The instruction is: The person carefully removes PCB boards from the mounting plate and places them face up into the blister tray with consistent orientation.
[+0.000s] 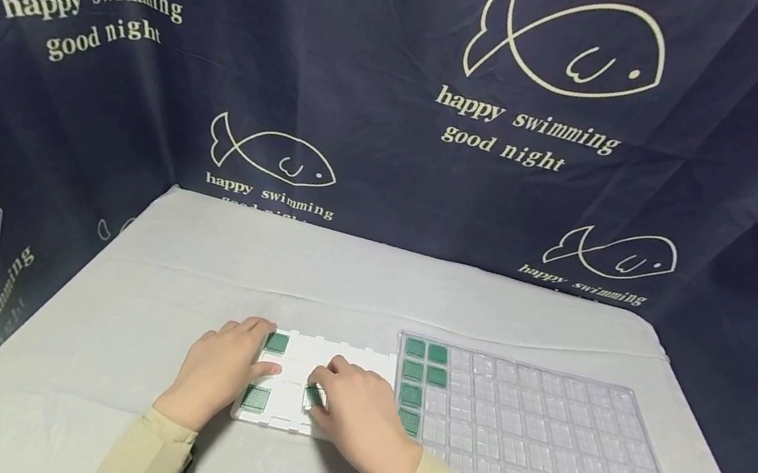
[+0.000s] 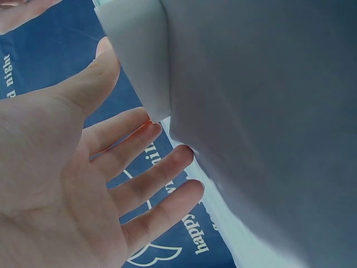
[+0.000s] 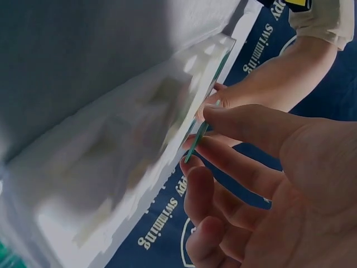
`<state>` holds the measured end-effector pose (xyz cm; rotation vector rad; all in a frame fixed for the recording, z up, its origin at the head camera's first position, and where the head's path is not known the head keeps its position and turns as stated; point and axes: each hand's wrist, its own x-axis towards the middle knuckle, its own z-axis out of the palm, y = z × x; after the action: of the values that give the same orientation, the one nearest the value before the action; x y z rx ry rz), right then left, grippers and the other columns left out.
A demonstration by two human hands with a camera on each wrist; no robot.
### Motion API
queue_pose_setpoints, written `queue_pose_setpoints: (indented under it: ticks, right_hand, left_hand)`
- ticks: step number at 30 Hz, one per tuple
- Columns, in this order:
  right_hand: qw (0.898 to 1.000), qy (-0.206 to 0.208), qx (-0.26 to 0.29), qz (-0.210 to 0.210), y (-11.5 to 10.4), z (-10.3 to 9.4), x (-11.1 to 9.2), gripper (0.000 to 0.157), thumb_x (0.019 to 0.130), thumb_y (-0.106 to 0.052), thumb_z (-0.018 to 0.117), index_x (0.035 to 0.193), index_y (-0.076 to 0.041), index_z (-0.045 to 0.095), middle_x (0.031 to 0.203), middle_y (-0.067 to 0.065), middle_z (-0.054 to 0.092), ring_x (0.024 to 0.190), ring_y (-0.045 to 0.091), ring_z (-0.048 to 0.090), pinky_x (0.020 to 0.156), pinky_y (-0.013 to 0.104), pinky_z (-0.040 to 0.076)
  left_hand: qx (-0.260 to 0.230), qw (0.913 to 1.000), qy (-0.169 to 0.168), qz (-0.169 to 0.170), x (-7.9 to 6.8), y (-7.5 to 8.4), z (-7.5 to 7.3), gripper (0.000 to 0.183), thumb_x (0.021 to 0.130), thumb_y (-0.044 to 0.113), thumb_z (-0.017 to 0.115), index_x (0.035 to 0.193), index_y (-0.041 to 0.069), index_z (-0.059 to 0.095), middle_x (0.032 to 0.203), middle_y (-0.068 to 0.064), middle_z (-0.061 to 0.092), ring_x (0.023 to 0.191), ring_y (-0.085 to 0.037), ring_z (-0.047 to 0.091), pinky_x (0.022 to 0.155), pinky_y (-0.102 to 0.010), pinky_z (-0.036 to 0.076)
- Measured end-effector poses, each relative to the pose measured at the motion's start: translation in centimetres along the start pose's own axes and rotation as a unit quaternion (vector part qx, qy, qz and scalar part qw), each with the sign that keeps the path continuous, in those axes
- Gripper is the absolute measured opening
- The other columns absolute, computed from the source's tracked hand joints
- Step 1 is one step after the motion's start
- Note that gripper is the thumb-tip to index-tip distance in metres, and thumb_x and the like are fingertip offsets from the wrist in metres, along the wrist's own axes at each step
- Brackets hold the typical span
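Observation:
A white tray [image 1: 297,366] lies on the table, with one square green circuit board [image 1: 276,343] at its far left corner and another green board [image 1: 256,398] at its near left. My left hand [image 1: 214,368] rests at the tray's left edge; in the left wrist view its fingers are extended and its fingertips touch the edge. Over the tray's middle, my right hand [image 1: 362,420] pinches a third green circuit board [image 1: 314,398] between thumb and fingers. From the right wrist, this thin board [image 3: 196,142] appears edge-on, tilted to the tray. The right hand hides part of the tray.
Right of the white tray lies a clear plastic compartment tray [image 1: 542,434], close against it. Several green boards [image 1: 410,395] fill compartments in its left columns. A white cloth [image 1: 401,283] covers the table, and a dark blue fish-print curtain [image 1: 387,103] hangs behind.

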<state>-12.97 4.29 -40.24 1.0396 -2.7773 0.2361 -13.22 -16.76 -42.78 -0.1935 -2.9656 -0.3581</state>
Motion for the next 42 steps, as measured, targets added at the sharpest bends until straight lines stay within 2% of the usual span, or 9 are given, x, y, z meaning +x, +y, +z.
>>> queue_pose_setpoints:
  ticks: [7, 17, 22, 28, 33, 37, 42]
  right_hand:
    - [1.0, 0.0, 0.014, 0.015, 1.5, -0.5, -0.9, 0.026, 0.077, -0.022, 0.088, 0.099, -0.018, 0.075, 0.086, -0.004, 0.066, 0.059, 0.004, 0.05, 0.049, 0.018, 0.038]
    - [0.999, 0.0, 0.022, 0.05, 4.0, -0.5, -2.4, 0.027, 0.076, -0.019, 0.088, 0.098, -0.017, 0.074, 0.089, -0.002, 0.067, 0.063, 0.008, 0.057, 0.051, 0.02, 0.042]
    - [0.997, 0.002, 0.04, 0.067, 5.0, -0.6, -3.1, 0.026, 0.076, -0.015, 0.088, 0.099, -0.016, 0.074, 0.088, -0.003, 0.066, 0.061, 0.004, 0.05, 0.05, 0.018, 0.04]
    - [0.993, -0.012, 0.047, 0.106, 6.0, -1.0, -3.9, 0.027, 0.077, -0.016, 0.088, 0.1, -0.017, 0.074, 0.089, -0.004, 0.065, 0.065, 0.005, 0.054, 0.049, 0.019, 0.04]
    - [0.989, -0.021, 0.048, 0.138, 7.0, -1.2, -4.4, 0.028, 0.077, -0.015, 0.089, 0.102, -0.016, 0.075, 0.1, -0.001, 0.07, 0.07, 0.01, 0.062, 0.05, 0.021, 0.045]
    - [0.986, -0.021, 0.047, 0.158, 7.9, -1.2, -4.8, 0.03, 0.077, -0.014, 0.089, 0.104, -0.017, 0.075, 0.104, 0.001, 0.071, 0.079, 0.016, 0.07, 0.058, 0.029, 0.054]
    - [0.984, -0.016, 0.044, 0.171, 9.1, -1.1, -5.3, 0.031, 0.075, -0.013, 0.089, 0.103, -0.017, 0.074, 0.106, 0.003, 0.072, 0.085, 0.022, 0.072, 0.065, 0.038, 0.059]
  left_hand:
    - [-0.001, 1.0, 0.003, 0.001, -0.1, 0.1, 0.1, 0.064, 0.082, 0.042, 0.08, 0.131, 0.003, 0.064, 0.129, -0.013, 0.069, 0.111, -0.034, 0.068, 0.078, -0.048, 0.058]
    - [-0.005, 0.9999, -0.008, -0.01, -0.1, 0.1, 0.0, 0.065, 0.082, 0.041, 0.079, 0.132, 0.003, 0.063, 0.131, -0.013, 0.068, 0.113, -0.035, 0.067, 0.081, -0.049, 0.058]
    - [-0.007, 0.9999, -0.01, -0.012, -0.1, 0.1, -0.1, 0.065, 0.082, 0.041, 0.08, 0.132, 0.003, 0.063, 0.131, -0.013, 0.068, 0.113, -0.035, 0.067, 0.081, -0.049, 0.058]
    - [-0.008, 0.9999, -0.009, -0.012, -0.1, 0.2, -0.2, 0.065, 0.082, 0.04, 0.08, 0.132, 0.003, 0.063, 0.131, -0.013, 0.068, 0.114, -0.035, 0.067, 0.082, -0.049, 0.058]
    - [-0.01, 0.9999, -0.006, -0.01, -0.1, 0.3, -0.3, 0.064, 0.082, 0.04, 0.08, 0.131, 0.003, 0.063, 0.131, -0.013, 0.068, 0.114, -0.035, 0.067, 0.082, -0.049, 0.058]
    - [-0.01, 0.9999, -0.007, -0.012, -0.1, 0.3, -0.2, 0.064, 0.082, 0.04, 0.08, 0.131, 0.003, 0.063, 0.131, -0.014, 0.068, 0.115, -0.035, 0.067, 0.083, -0.049, 0.058]
    - [-0.009, 0.9998, -0.008, -0.013, -0.1, 0.3, -0.2, 0.064, 0.082, 0.041, 0.08, 0.132, 0.003, 0.063, 0.132, -0.014, 0.068, 0.115, -0.035, 0.067, 0.083, -0.05, 0.058]
